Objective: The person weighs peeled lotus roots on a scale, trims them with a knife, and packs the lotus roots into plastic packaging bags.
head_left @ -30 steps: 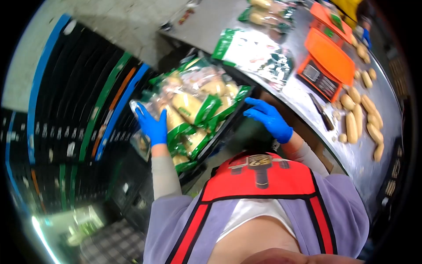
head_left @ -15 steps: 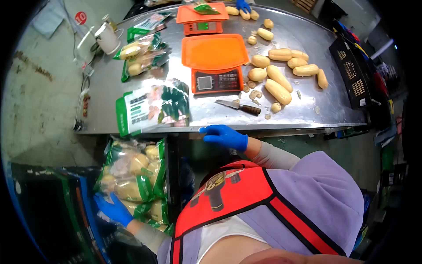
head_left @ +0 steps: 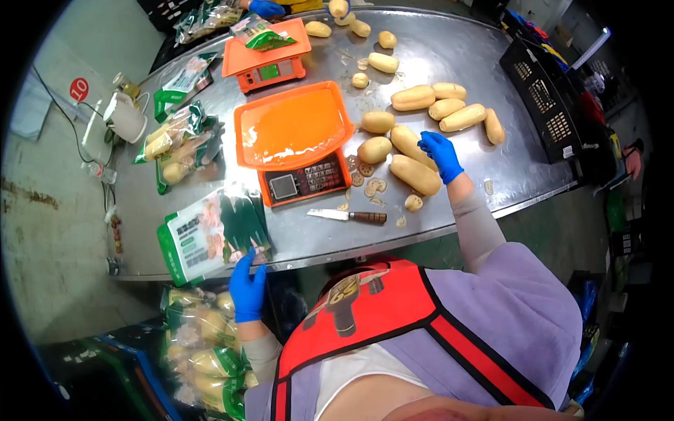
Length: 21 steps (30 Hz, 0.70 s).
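Note:
My left hand [head_left: 248,289], in a blue glove, is at the table's front edge beside a stack of flat printed bags [head_left: 203,238]. Its thumb and fingers are apart, and nothing shows in them. Over the pile of peeled lotus roots, my blue-gloved right hand [head_left: 442,157] reaches out with fingers extended, right by a long lotus root [head_left: 415,175]. Whether its fingertips touch that root cannot be made out. Cut lotus slices [head_left: 375,186] and a knife with a wooden handle [head_left: 366,217] lie in front of the orange scale [head_left: 293,130].
A second orange scale [head_left: 268,63] carries a packed bag. Filled bags [head_left: 184,151] lie on the left of the steel table, and more [head_left: 210,361] are below its front edge. A black crate [head_left: 540,102] stands at right. Another person's gloved hand [head_left: 267,8] shows at the back.
My left hand has left the filled bags below and risen to the table edge. My right hand has moved from the front edge out over the lotus roots. The view has turned.

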Motion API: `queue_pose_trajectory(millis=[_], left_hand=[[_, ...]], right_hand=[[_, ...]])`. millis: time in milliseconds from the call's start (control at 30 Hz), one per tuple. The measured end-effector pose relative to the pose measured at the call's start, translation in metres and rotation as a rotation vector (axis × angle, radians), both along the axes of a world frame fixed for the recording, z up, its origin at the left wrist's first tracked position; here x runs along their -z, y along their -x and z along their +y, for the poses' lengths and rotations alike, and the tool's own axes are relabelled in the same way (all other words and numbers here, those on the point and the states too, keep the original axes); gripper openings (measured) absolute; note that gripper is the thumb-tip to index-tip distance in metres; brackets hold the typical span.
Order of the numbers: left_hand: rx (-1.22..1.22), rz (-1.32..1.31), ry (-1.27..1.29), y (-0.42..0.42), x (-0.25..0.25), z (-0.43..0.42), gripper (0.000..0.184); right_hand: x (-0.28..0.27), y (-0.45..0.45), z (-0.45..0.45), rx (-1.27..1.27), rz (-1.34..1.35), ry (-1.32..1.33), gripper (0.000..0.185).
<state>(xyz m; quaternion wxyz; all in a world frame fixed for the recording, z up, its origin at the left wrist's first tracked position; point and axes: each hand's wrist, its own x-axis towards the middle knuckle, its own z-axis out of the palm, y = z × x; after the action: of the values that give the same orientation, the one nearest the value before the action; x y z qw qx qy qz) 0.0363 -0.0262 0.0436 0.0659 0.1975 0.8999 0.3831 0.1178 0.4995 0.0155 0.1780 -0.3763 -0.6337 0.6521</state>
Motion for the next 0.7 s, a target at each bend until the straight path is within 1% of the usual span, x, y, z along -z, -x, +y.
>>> queue_pose_trajectory(millis=[33, 67, 133, 200, 300, 333, 367, 400, 467, 533, 567, 600, 633, 667, 700], left_hand=[[-0.001, -0.001, 0.005, 0.004, 0.002, 0.004, 0.043], [-0.008, -0.005, 0.014, 0.006, 0.006, 0.005, 0.043], [-0.026, -0.013, 0.033, 0.010, 0.005, 0.012, 0.043], [-0.085, -0.033, 0.049, 0.010, -0.003, 0.018, 0.043], [-0.081, 0.022, 0.050, 0.010, 0.003, 0.018, 0.043], [-0.091, 0.017, 0.058, 0.010, 0.005, 0.017, 0.043], [-0.107, 0.002, 0.080, 0.008, 0.007, 0.017, 0.043], [-0.121, -0.013, 0.099, 0.007, 0.008, 0.018, 0.043], [-0.136, -0.031, 0.105, 0.008, 0.007, 0.019, 0.043], [-0.140, -0.051, 0.110, 0.008, 0.004, 0.021, 0.043], [-0.138, -0.049, 0.109, 0.011, 0.000, 0.023, 0.042], [-0.132, -0.049, 0.107, 0.013, -0.003, 0.026, 0.041], [-0.124, -0.056, 0.107, 0.016, -0.006, 0.029, 0.041], [-0.156, -0.132, 0.080, 0.020, -0.009, 0.033, 0.040], [-0.186, -0.208, 0.056, 0.024, -0.011, 0.035, 0.039]], right_hand=[[0.017, 0.009, 0.024, -0.027, 0.056, 0.064, 0.037], [0.022, 0.024, 0.037, -0.030, 0.053, 0.071, 0.037], [0.033, 0.057, 0.062, 0.195, -0.009, 0.245, 0.038], [0.068, 0.089, 0.102, 0.202, 0.038, 0.375, 0.044], [0.115, 0.157, 0.142, 0.472, -0.084, 0.342, 0.071], [0.131, 0.175, 0.155, 0.531, -0.129, 0.244, 0.080], [0.134, 0.191, 0.158, 0.591, -0.273, 0.114, 0.091], [0.138, 0.192, 0.160, 0.597, -0.385, 0.041, 0.091], [0.060, 0.183, 0.107, 0.611, -0.621, -0.091, 0.089], [0.072, 0.183, 0.112, 0.561, -0.470, -0.069, 0.085], [0.077, 0.181, 0.116, 0.516, -0.316, -0.048, 0.081], [0.082, 0.177, 0.119, 0.521, -0.321, -0.049, 0.081], [0.085, 0.170, 0.121, 0.390, -0.060, 0.116, 0.074], [0.088, 0.162, 0.121, 0.254, 0.203, 0.276, 0.068], [0.028, 0.145, 0.077, 0.243, 0.182, 0.374, 0.058]])
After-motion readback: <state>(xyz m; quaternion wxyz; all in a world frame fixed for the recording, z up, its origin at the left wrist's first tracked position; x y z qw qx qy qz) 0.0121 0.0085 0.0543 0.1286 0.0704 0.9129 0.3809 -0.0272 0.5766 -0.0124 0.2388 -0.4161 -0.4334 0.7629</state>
